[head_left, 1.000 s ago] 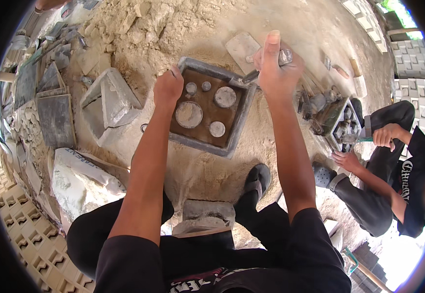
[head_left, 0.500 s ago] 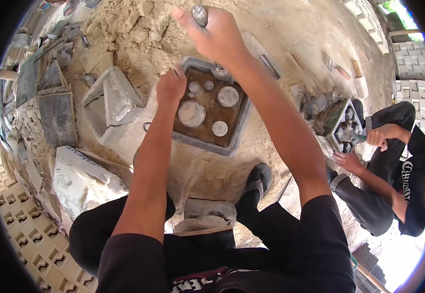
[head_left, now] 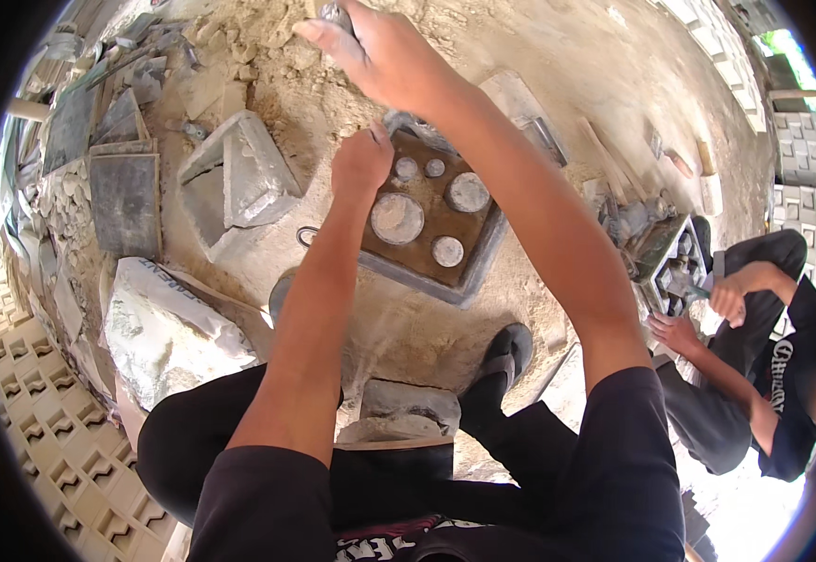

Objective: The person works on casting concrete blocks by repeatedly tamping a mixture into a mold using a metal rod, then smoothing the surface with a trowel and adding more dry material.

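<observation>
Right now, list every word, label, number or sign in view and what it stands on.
White sack: dark lettering, wording withheld.
Co-worker's black shirt: pale lettering, wording withheld.
Camera wearer's black shirt: pale lettering, only partly visible, wording withheld.
Square grey frame: no lettering visible.

The square mould frame (head_left: 417, 284) looks dark grey and matt, around a dull, fairly smooth brown fill (head_left: 417, 251) and chalky, rough-faced round discs (head_left: 398, 218). Coarse, concrete-like grey marks the angular block (head_left: 256, 183); the crumpled white sack (head_left: 169, 318) looks like plastic, and the sleeve (head_left: 267, 506) is matt black cloth.
</observation>
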`<state>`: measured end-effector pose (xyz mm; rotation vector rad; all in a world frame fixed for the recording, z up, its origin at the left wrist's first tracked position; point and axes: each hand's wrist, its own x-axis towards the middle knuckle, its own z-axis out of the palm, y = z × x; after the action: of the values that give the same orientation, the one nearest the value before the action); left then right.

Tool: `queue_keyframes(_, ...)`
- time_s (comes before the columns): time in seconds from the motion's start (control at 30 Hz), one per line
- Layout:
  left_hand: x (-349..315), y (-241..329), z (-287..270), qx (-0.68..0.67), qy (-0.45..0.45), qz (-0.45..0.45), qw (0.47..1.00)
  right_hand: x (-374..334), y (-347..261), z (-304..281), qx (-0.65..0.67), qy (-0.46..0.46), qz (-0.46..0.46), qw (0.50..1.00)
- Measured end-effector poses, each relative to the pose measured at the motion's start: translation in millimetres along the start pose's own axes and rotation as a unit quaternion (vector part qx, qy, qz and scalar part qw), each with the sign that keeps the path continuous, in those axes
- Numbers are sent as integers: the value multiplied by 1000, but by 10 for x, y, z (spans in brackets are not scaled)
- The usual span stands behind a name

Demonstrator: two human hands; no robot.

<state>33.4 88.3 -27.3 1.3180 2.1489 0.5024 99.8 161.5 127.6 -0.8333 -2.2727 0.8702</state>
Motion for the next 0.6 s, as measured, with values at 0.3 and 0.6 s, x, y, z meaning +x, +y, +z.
queue_keyframes(0.3, -31, 27, -20, -25, -21, -9, 999, 209, 187, 198, 44, 92, 6, 995)
queue_keyframes(0.6, -21, -5, 5, -14, 6, 3, 1000, -545, 245, -234, 243, 18, 105, 964)
